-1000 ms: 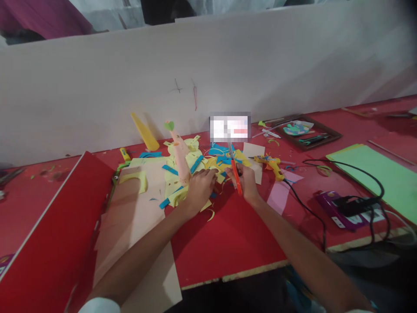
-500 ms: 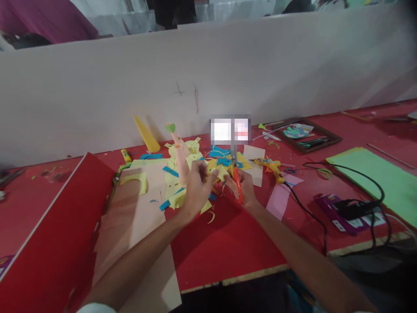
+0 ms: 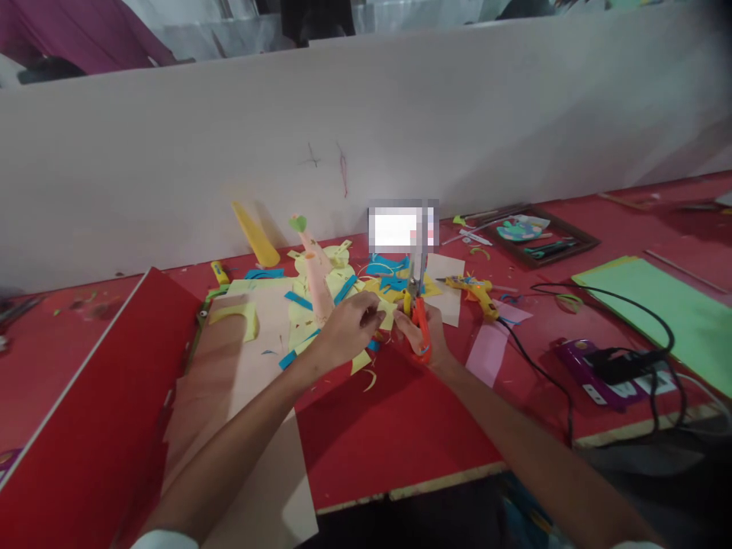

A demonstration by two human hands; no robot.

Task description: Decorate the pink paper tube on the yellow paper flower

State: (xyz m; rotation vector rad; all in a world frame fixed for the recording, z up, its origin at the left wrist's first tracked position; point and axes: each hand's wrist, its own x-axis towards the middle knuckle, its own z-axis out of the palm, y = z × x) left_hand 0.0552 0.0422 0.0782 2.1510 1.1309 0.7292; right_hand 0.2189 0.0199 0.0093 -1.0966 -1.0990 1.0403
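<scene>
My left hand has its fingers closed in a pinch on a small pale yellow paper piece. Orange-handled scissors are gripped in my right hand, blades pointing up and away, slightly parted. The paper lies between my two hands, just left of the scissors. Left of my left hand stand pink paper cones, one topped with a green piece, on a pale yellow paper shape with blue strips. Yellow and blue paper scraps lie beyond my fingers.
A yellow glue gun lies to the right, its cord running to a purple power strip. Green sheets lie further right. A dark tray holds tools. A yellow cone stands near the white partition; people are partly visible behind it.
The scissors have turned more upright and their blades have parted a little. My left hand has rolled over, its back now facing up, still at the yellow paper.
</scene>
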